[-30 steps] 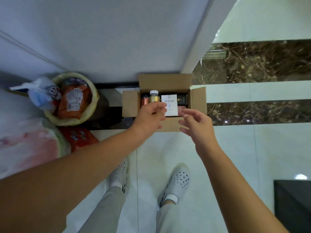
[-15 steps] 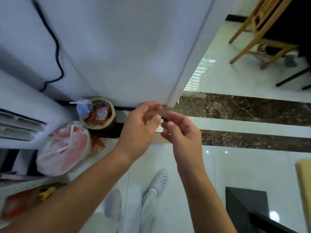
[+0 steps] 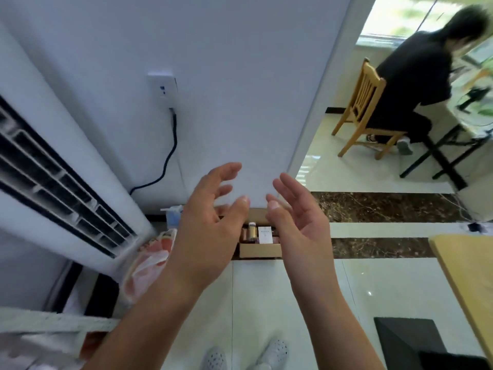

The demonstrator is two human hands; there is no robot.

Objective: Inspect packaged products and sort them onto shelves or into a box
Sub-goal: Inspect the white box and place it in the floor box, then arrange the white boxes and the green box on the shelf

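A white wall [image 3: 240, 76] is filling the far side, with a standing air conditioner [image 3: 53, 166] leaning in at the left. At the far right another person [image 3: 416, 76] is sitting on a wooden chair [image 3: 365, 102]. The left hand [image 3: 210, 222] and right hand [image 3: 301, 225] are hovering apart, palms facing each other, fingers spread and loosely bent, holding nothing. Between them, an open cardboard box [image 3: 260, 251] is sitting on the floor against the wall, holding a white-capped bottle [image 3: 252, 231] and, just right of it, a small white carton [image 3: 265, 235].
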